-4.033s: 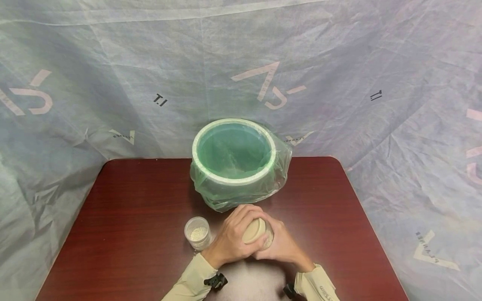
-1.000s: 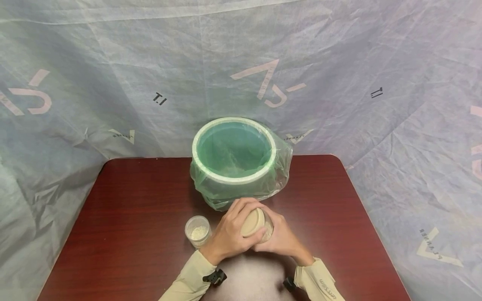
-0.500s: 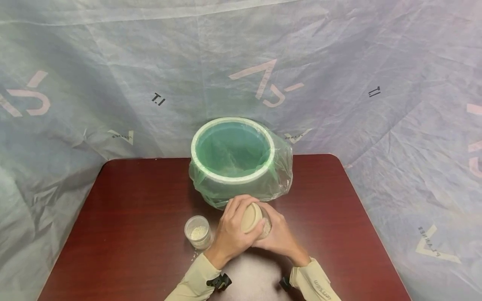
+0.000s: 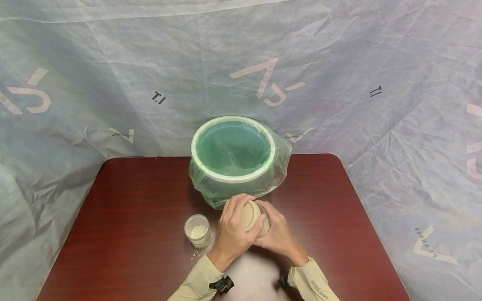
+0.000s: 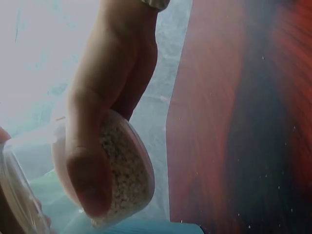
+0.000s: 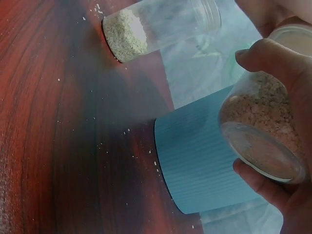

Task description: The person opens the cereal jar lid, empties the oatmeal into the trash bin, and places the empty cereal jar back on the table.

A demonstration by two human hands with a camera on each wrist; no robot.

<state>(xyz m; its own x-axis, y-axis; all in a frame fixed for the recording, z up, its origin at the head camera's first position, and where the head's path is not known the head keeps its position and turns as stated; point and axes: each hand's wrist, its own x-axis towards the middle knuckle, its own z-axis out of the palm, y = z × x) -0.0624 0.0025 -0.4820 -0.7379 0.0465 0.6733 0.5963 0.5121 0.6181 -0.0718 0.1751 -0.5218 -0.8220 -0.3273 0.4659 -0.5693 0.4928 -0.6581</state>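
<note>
Both hands are on a clear plastic jar (image 4: pixel 266 226) of brownish grains, tilted above the table in front of the bin. My left hand (image 4: pixel 231 230) curls over its beige lid (image 4: pixel 250 215), thumb on the near side. Lower round the jar's body, my right hand (image 4: pixel 279 234) grips it, with its thumb and fingers across the wall in the right wrist view. The lid is at the mouth of the jar; whether it is tight I cannot tell. Grains fill the jar's bottom part in the left wrist view. Left of the hands, a second clear jar (image 4: pixel 198 232) stands lidless with pale grains.
A blue ribbed bin (image 6: pixel 195 156), lined with a green translucent bag (image 4: pixel 226 192) under a white rim ring (image 4: pixel 233 179), stands at the table's back. Loose grains (image 4: pixel 194 254) lie on the dark red table (image 4: pixel 143 200). Printed fabric (image 4: pixel 188 54) hangs round it.
Both hands and the jar have shifted slightly away from the body, toward the bin. The grip on jar and lid looks the same. Spilled grains beside the second jar show more clearly.
</note>
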